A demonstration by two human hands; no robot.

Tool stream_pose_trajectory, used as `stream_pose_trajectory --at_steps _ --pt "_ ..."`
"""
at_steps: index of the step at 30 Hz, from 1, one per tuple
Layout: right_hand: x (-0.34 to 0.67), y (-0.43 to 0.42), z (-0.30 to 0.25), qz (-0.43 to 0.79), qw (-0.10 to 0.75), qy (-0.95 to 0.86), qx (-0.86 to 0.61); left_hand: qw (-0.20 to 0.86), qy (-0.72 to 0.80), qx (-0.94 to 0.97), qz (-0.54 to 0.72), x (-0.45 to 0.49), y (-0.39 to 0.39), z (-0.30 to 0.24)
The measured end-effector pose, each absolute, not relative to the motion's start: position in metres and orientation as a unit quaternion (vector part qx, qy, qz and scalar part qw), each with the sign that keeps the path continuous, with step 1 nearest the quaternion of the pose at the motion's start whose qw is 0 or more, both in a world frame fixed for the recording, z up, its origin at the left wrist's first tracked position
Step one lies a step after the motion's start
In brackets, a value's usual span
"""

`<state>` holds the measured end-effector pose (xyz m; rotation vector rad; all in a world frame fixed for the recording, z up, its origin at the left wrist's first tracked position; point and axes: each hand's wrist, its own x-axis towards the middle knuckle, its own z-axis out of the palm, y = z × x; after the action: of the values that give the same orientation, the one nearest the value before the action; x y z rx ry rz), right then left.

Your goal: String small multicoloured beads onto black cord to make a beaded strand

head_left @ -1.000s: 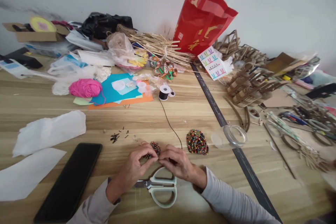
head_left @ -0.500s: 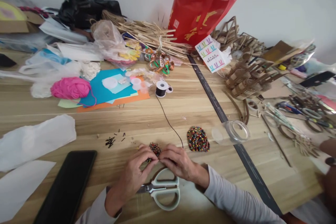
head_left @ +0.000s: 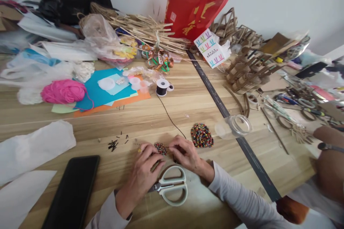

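A small beaded piece (head_left: 160,148) of mixed dark, multicoloured beads sits between my two hands. My left hand (head_left: 146,166) curls round its left side, fingers touching it; part of the piece is hidden behind them. On the other side, my right hand (head_left: 185,153) pinches a black cord (head_left: 172,120) at the beads' right edge. That cord runs back to a spool of black cord (head_left: 162,87). White-handled scissors (head_left: 174,188) lie just below my hands, their blades partly under my left hand. To the right of my right hand rests a coiled string of colourful beads (head_left: 202,135).
Black cord scraps (head_left: 114,145) and a dark phone (head_left: 72,189) lie to the left. A clear round container (head_left: 239,125) sits right, near a dark strip (head_left: 255,166). Pink yarn (head_left: 63,91), small woven baskets (head_left: 243,75) and a red bag (head_left: 196,7) stand farther back. Another person's arm (head_left: 329,164) shows at right.
My hands have moved apart from their fingertip-to-fingertip pinch. The right hand has shifted slightly right and up with the cord, and more of the beaded piece shows. The view has shifted a little.
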<state>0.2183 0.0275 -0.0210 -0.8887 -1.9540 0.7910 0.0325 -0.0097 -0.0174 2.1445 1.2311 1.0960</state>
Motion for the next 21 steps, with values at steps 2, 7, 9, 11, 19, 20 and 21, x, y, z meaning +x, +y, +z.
stream_pose_trajectory --at_steps 2,7,9,11,19,20,21 --pt "0.2178 0.0274 -0.0205 0.317 0.415 -0.775 -0.355 0.207 0.453 0.784 0.37 0.0342 -0.0108 -0.0165" --pt "0.2179 0.0261 -0.0211 0.321 0.411 -0.776 -0.353 0.176 0.469 0.8 0.329 0.0359 -0.011 -0.0188" --pt "0.2184 0.0258 -0.0218 0.325 0.407 -0.778 -0.351 0.17 0.47 0.805 0.321 0.0358 -0.0108 -0.0195" --pt "0.2189 0.0255 -0.0223 0.328 0.403 -0.78 -0.348 0.166 0.466 0.811 0.312 0.0361 -0.0111 -0.0194" --pt "0.2201 0.0246 -0.0242 0.33 0.394 -0.79 -0.333 0.153 0.464 0.815 0.312 0.0376 -0.0131 -0.0192" --pt "0.2204 0.0244 -0.0242 0.328 0.394 -0.792 -0.332 0.155 0.463 0.813 0.318 0.0376 -0.0129 -0.019" --pt "0.2207 0.0243 -0.0241 0.325 0.393 -0.794 -0.331 0.159 0.461 0.809 0.328 0.0376 -0.0126 -0.0187"
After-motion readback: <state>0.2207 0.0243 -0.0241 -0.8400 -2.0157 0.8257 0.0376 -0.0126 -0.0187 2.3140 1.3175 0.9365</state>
